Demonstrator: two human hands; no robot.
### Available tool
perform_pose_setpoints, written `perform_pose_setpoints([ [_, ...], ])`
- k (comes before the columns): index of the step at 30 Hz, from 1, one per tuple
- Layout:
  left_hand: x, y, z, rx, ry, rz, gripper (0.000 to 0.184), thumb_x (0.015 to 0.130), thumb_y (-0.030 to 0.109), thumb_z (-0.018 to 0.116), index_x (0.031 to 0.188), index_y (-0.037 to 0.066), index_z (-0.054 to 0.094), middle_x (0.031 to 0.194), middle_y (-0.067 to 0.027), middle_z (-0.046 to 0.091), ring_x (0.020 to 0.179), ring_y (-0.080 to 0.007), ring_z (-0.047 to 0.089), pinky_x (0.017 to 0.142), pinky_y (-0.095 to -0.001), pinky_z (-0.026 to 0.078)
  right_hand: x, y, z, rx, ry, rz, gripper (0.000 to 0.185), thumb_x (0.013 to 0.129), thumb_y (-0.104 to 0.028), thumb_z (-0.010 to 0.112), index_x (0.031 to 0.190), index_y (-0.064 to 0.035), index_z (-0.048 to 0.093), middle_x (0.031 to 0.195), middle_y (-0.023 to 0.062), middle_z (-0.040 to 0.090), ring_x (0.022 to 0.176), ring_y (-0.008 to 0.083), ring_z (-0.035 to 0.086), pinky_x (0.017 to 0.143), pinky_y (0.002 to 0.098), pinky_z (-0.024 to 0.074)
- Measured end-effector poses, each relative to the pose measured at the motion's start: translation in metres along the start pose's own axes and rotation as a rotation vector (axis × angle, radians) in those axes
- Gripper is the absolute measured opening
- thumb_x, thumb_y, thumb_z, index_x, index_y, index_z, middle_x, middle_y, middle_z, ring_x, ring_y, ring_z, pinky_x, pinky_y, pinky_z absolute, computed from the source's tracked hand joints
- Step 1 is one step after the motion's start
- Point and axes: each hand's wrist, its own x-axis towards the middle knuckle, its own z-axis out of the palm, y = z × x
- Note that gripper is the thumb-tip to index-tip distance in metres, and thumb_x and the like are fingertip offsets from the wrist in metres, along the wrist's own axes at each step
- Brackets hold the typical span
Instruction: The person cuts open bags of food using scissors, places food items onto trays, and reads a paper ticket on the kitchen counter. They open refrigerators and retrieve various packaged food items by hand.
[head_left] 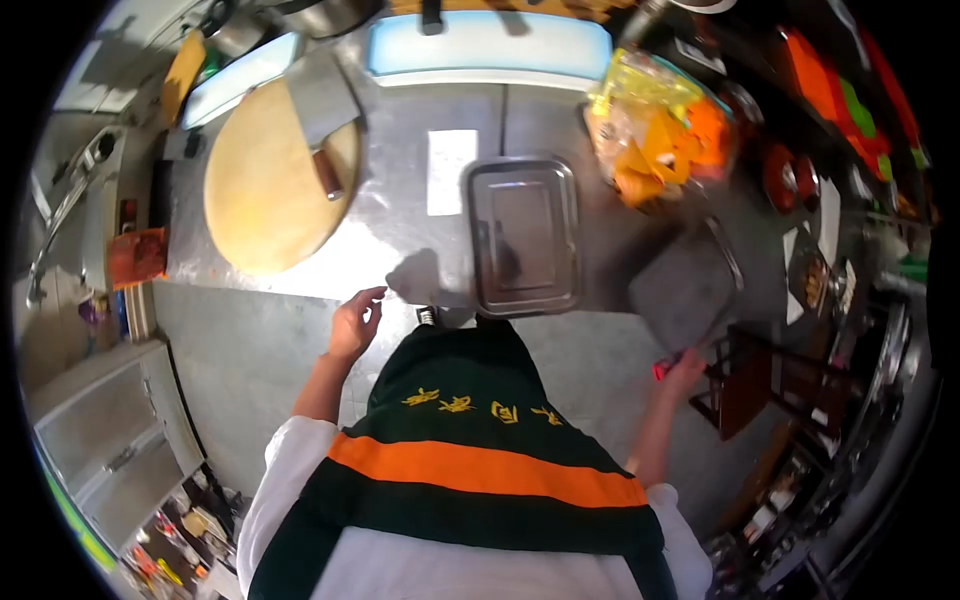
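Observation:
My left hand (355,323) is just off the counter's front edge, its fingers apart and bent, with nothing in it. Over to the right, my right hand (685,370) is closed on a small red object (662,370), too small to identify. Beyond that hand, a dark rectangular tray (685,285) lies at the counter edge. A rectangular metal tray (525,235) sits on the counter in front of me, between my hands. A white sheet of paper (452,172) lies beside it on the left.
A round wooden board (265,190) holds a cleaver (322,98) at the left of the metal counter (400,120). Plastic bags with orange contents (650,150) are at the back right. A dark red stool (745,395) stands on the floor at right.

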Motion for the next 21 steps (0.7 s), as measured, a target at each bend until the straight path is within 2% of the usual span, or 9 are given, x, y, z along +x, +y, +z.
perform_pose_setpoints([
  [3, -0.014, -0.03, -0.011, -0.033, 0.088, -0.115, 0.023, 0.072, 0.001, 0.049, 0.095, 0.005, 0.054, 0.082, -0.0096, 0.059, 0.067, -0.0195, 0.058, 0.057, -0.0274, 0.047, 0.032, -0.016, 0.036, 0.105, 0.18, 0.153, 0.017, 0.077, -0.016, 0.046, 0.089, -0.004, 0.044, 0.075, 0.0076, 0.046, 0.056, 0.0139, 0.04, 0.043, 0.0251, 0.0324],
  [5, -0.025, -0.046, -0.032, -0.032, 0.232, -0.2, 0.023, 0.072, 0.001, 0.05, 0.095, 0.004, 0.054, 0.081, -0.0098, 0.059, 0.067, -0.0192, 0.058, 0.058, -0.0271, 0.047, 0.077, 0.011, 0.044, 0.31, -0.044, 0.102, 0.023, 0.077, -0.021, 0.051, 0.088, -0.0009, 0.049, 0.08, 0.0088, 0.049, 0.06, 0.0169, 0.043, 0.052, 0.0303, 0.0376],
  [9, -0.045, -0.118, -0.097, 0.021, 0.635, -0.379, 0.024, 0.073, 0.004, 0.052, 0.097, 0.005, 0.052, 0.079, -0.0082, 0.059, 0.066, -0.0159, 0.056, 0.057, -0.027, 0.046, 0.077, -0.018, 0.078, -0.437, 0.325, 0.076, 0.042, 0.077, -0.033, 0.049, 0.099, 0.0028, 0.049, 0.096, 0.017, 0.052, 0.079, 0.026, 0.053, 0.069, 0.0333, 0.0433],
  [10, -0.047, -0.141, -0.119, 0.032, 0.726, -0.437, 0.026, 0.073, 0.005, 0.053, 0.099, 0.004, 0.051, 0.082, -0.0079, 0.059, 0.069, -0.0145, 0.056, 0.058, -0.0263, 0.046, 0.09, 0.006, 0.066, -0.609, 0.332, -0.201, 0.04, 0.077, -0.031, 0.05, 0.097, 0.0028, 0.05, 0.096, 0.0182, 0.052, 0.083, 0.0262, 0.053, 0.07, 0.0334, 0.0436],
  [14, -0.046, -0.285, -0.22, -0.104, 1.104, -0.51, 0.049, 0.069, 0.016, 0.063, 0.11, 0.0, 0.041, 0.099, -0.0115, 0.051, 0.089, -0.017, 0.05, 0.07, -0.0262, 0.042, 0.021, -0.015, 0.106, -0.64, 0.544, -0.567, 0.033, 0.077, -0.02, 0.051, 0.101, 0.0026, 0.048, 0.096, 0.0183, 0.051, 0.086, 0.0253, 0.053, 0.07, 0.0309, 0.0439],
  [17, -0.027, -0.409, -0.306, -0.031, 1.418, -0.63, 0.068, 0.061, 0.03, 0.07, 0.111, -0.004, 0.038, 0.099, -0.0149, 0.05, 0.091, -0.0212, 0.049, 0.08, -0.0317, 0.038, -0.096, -0.063, 0.157, -0.303, 0.339, -1.002, 0.032, 0.078, -0.006, 0.045, 0.109, 0.0008, 0.042, 0.101, 0.0146, 0.049, 0.083, 0.0222, 0.05, 0.07, 0.0284, 0.0417],
  [18, -0.003, -0.443, -0.336, 0.025, 1.493, -0.692, 0.073, 0.059, 0.033, 0.071, 0.111, -0.005, 0.037, 0.1, -0.016, 0.05, 0.091, -0.0222, 0.049, 0.083, -0.033, 0.036, -0.151, -0.086, 0.187, -0.277, 0.377, -1.027, 0.032, 0.078, -0.006, 0.045, 0.109, 0.0008, 0.042, 0.101, 0.0146, 0.049, 0.083, 0.0222, 0.05, 0.07, 0.0284, 0.0417],
  [19, 0.001, -0.477, -0.358, -0.005, 1.485, -0.707, 0.073, 0.059, 0.033, 0.071, 0.111, -0.005, 0.037, 0.1, -0.016, 0.05, 0.091, -0.0222, 0.049, 0.083, -0.033, 0.036, -0.205, -0.105, 0.206, -0.372, 0.244, -1.018, 0.031, 0.079, -0.007, 0.045, 0.109, 0.0003, 0.042, 0.1, 0.0128, 0.049, 0.08, 0.0204, 0.049, 0.069, 0.028, 0.0411],
  [21, 0.005, -0.517, -0.378, -0.035, 1.479, -0.47, 0.068, 0.058, 0.027, 0.073, 0.109, -0.004, 0.04, 0.098, -0.0156, 0.051, 0.088, -0.022, 0.05, 0.079, -0.0316, 0.039, -0.271, -0.123, 0.245, -0.354, -0.052, -1.0, 0.033, 0.08, -0.007, 0.044, 0.112, -0.0011, 0.039, 0.099, 0.0088, 0.048, 0.074, 0.0162, 0.046, 0.066, 0.026, 0.0399],
])
